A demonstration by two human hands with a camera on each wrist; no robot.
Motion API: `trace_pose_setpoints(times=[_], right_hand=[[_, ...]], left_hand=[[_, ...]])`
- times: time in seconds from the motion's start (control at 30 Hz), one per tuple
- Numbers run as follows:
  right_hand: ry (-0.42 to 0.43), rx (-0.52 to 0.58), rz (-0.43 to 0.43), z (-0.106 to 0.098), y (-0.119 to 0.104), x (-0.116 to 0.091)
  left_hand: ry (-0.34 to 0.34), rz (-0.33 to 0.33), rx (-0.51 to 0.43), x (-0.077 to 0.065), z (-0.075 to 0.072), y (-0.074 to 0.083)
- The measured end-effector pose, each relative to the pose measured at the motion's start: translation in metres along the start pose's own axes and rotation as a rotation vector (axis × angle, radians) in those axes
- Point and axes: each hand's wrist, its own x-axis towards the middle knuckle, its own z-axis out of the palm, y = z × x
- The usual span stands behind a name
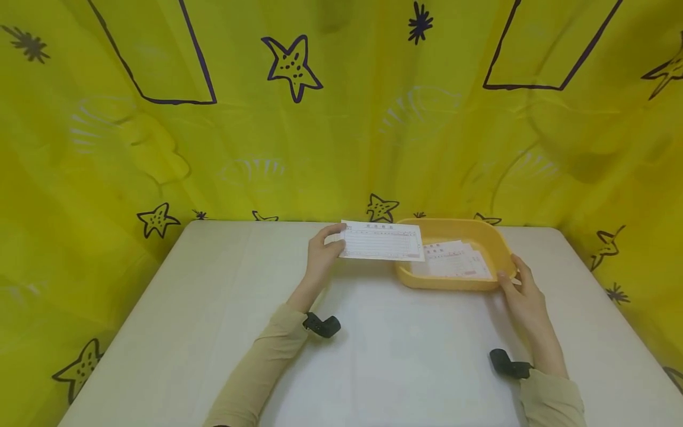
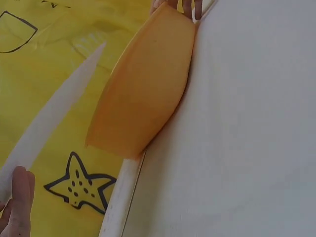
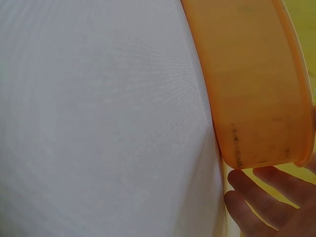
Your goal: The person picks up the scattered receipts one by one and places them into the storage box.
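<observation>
My left hand (image 1: 323, 255) pinches a printed paper form (image 1: 381, 242) by its left edge. The form is white, with ruled lines and some red print, and its right end overlaps the left side of a yellow plastic basket (image 1: 453, 284). From the left wrist the form (image 2: 54, 113) shows nearly edge-on, with my fingers (image 2: 20, 197) at its lower end. Several similar slips (image 1: 459, 261) lie overlapping inside the basket. My right hand (image 1: 525, 296) grips the basket's right front corner, thumb at the rim. In the right wrist view its fingers (image 3: 261, 197) lie against the basket's end wall.
The basket stands near the far edge of a white-covered table (image 1: 363, 356). Close behind that edge hangs a yellow curtain (image 1: 341, 148) with starfish drawings. Each wrist wears a black camera mount, one on the left (image 1: 322, 325) and one on the right (image 1: 509, 364).
</observation>
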Motion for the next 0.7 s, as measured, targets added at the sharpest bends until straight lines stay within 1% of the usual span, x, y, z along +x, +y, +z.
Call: trace_pose_setpoints(times=[0.27,0.43,0.6,0.7], right_hand=[[0.002,-0.004,-0.004,0.001,0.003,0.0],[-0.009,-0.005,0.009,0.0,0.003,0.001],[-0.005,0.0,0.011,0.0,0.003,0.001],[-0.001,0.008,0.013,0.0,0.002,0.0]], left_hand=[[-0.056,0.016,0.016,0.005,0.045,0.005],[-0.063,0.021,0.086,0.008,0.071,0.011],[-0.074,0.015,0.114,0.013,0.093,0.015],[-0.09,0.038,0.153,0.015,0.105,0.017]])
